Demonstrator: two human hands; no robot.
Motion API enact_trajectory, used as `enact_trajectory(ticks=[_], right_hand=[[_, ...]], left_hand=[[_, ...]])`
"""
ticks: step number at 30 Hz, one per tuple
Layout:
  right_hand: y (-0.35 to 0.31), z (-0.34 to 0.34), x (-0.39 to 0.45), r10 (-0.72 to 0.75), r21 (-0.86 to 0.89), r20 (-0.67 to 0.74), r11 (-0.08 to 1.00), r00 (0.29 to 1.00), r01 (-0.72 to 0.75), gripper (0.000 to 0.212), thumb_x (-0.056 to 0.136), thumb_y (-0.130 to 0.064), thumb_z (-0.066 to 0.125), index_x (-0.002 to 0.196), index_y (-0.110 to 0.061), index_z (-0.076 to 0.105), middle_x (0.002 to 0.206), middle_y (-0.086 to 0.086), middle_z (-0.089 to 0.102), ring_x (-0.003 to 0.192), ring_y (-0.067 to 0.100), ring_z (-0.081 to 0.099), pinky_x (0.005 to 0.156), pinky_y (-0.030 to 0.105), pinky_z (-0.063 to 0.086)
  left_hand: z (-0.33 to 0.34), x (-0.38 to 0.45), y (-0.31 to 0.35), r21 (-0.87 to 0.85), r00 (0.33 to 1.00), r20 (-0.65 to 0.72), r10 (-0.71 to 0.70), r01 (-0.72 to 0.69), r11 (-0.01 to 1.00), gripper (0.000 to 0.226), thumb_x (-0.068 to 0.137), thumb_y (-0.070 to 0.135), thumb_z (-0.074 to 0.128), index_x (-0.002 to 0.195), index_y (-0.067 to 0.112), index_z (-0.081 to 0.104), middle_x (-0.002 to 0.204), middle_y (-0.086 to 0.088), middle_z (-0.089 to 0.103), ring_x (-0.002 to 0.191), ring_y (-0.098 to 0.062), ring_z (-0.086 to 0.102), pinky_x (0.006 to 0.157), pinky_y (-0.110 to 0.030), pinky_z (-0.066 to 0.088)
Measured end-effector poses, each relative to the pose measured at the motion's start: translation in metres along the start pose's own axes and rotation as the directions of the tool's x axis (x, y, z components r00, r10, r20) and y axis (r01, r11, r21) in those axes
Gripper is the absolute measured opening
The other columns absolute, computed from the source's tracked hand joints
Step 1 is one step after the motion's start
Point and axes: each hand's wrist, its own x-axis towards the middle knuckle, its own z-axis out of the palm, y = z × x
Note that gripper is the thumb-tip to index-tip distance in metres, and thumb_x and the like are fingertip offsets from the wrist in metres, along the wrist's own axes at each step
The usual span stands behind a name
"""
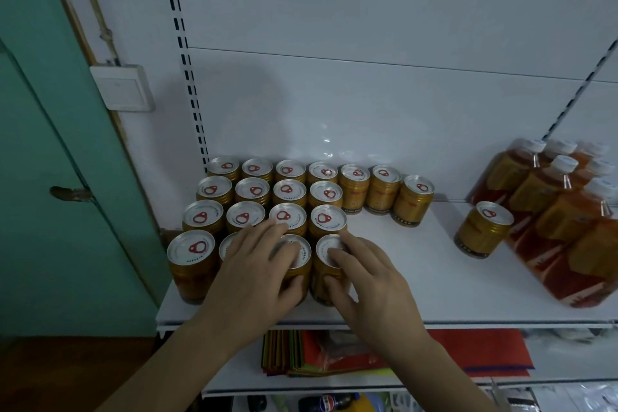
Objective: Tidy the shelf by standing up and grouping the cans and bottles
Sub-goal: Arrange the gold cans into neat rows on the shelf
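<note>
Several gold cans with silver lids and red pull rings stand upright in rows at the left of the white shelf (pixel 418 278). My left hand (pixel 257 271) wraps a front-row can (pixel 301 254), fingers over its lid and thumb on its side. My right hand (pixel 364 281) grips the neighbouring front-row can (pixel 326 278) the same way. Three more cans trail to the right along the back row, ending at one can (pixel 414 201). A single can (pixel 483 229) stands apart beside several orange-drink bottles (pixel 551 204) with white caps, grouped at the right.
A green door (pixel 50 177) and a wall switch (pixel 122 87) lie left of the shelf. Below, a lower shelf holds coloured folded sheets (pixel 301 354) and a red sheet (pixel 485 348). A cola bottle (pixel 329 402) lies on the shelf beneath.
</note>
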Motion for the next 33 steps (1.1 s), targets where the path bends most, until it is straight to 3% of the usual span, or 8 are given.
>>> enact_trajectory(ticks=[6,9,12,15,19,23,28,33], right_hand=[[-0.003,-0.002,0.000,0.011,0.005,-0.009,1.000,1.000,-0.011,0.037,0.095,-0.029,0.072,0.128,-0.014,0.069,0.145,0.010,0.064,0.131,0.031,0.062,0.106,0.045,0.058],[-0.002,-0.008,0.001,0.011,0.011,0.031,1.000,0.999,-0.012,0.042,0.099,-0.039,0.066,0.135,-0.018,0.065,0.151,0.006,0.060,0.139,0.027,0.056,0.112,0.044,0.054],[0.004,-0.023,0.000,0.058,0.045,0.025,0.997,0.998,-0.059,0.049,0.106,-0.050,0.059,0.145,-0.020,0.061,0.159,0.002,0.054,0.148,0.021,0.047,0.120,0.035,0.042],[0.025,-0.040,-0.004,0.145,-0.017,-0.029,0.989,0.989,-0.146,0.051,0.108,-0.051,0.057,0.144,-0.016,0.064,0.154,0.006,0.059,0.147,0.026,0.049,0.120,0.043,0.045],[0.075,-0.056,-0.004,0.254,-0.143,-0.060,0.955,0.965,-0.260,0.052,0.106,-0.051,0.055,0.141,-0.014,0.067,0.147,0.006,0.064,0.145,0.030,0.050,0.118,0.049,0.046],[0.117,-0.059,0.011,0.249,-0.213,-0.072,0.942,0.966,-0.258,0.046,0.103,-0.041,0.063,0.139,-0.012,0.066,0.142,0.010,0.065,0.141,0.034,0.052,0.121,0.050,0.042],[0.164,-0.047,0.048,0.255,-0.259,0.037,0.936,0.966,-0.237,0.058,0.098,-0.046,0.054,0.143,-0.011,0.060,0.141,0.015,0.064,0.137,0.040,0.053,0.123,0.052,0.037],[0.198,-0.026,0.085,0.250,-0.351,0.262,0.924,0.932,-0.150,0.069,0.098,-0.053,0.034,0.151,-0.012,0.050,0.155,0.017,0.053,0.148,0.038,0.043,0.126,0.051,0.026]], left_hand=[[-0.002,0.002,-0.001,-0.015,0.999,0.047,0.001,0.000,1.000,0.037,0.093,0.048,0.054,0.119,0.023,0.064,0.140,-0.001,0.056,0.137,-0.026,0.050,0.114,-0.049,0.043],[-0.005,0.005,0.001,-0.012,0.997,0.072,-0.030,0.030,0.999,0.047,0.096,0.058,0.047,0.128,0.027,0.061,0.140,0.005,0.053,0.136,-0.021,0.049,0.115,-0.046,0.041],[-0.009,0.015,0.008,0.000,0.998,0.057,-0.038,0.038,0.999,0.064,0.098,0.067,0.042,0.143,0.023,0.057,0.148,0.001,0.054,0.141,-0.024,0.048,0.116,-0.051,0.043],[-0.013,0.039,0.024,-0.010,0.998,0.056,0.020,-0.020,1.000,0.067,0.099,0.067,0.038,0.146,0.022,0.056,0.149,0.001,0.054,0.142,-0.023,0.046,0.118,-0.048,0.039],[-0.012,0.084,0.061,-0.040,0.989,0.136,0.063,-0.058,0.997,0.069,0.102,0.066,0.032,0.158,0.027,0.038,0.163,0.007,0.035,0.154,-0.017,0.024,0.127,-0.039,0.018],[0.012,0.135,0.087,0.019,0.980,0.181,0.079,-0.084,0.996,0.066,0.104,0.060,0.043,0.158,0.022,0.036,0.161,0.002,0.037,0.153,-0.021,0.025,0.127,-0.043,0.022],[0.060,0.196,0.092,0.145,0.970,0.241,0.027,-0.063,0.987,0.067,0.101,0.060,0.044,0.155,0.020,0.039,0.158,-0.002,0.044,0.150,-0.028,0.031,0.124,-0.050,0.024],[0.088,0.225,0.097,0.184,0.950,0.311,-0.024,-0.036,0.982,0.066,0.108,0.045,0.040,0.165,0.016,0.023,0.173,-0.008,0.022,0.158,-0.033,0.017,0.128,-0.054,0.014]])
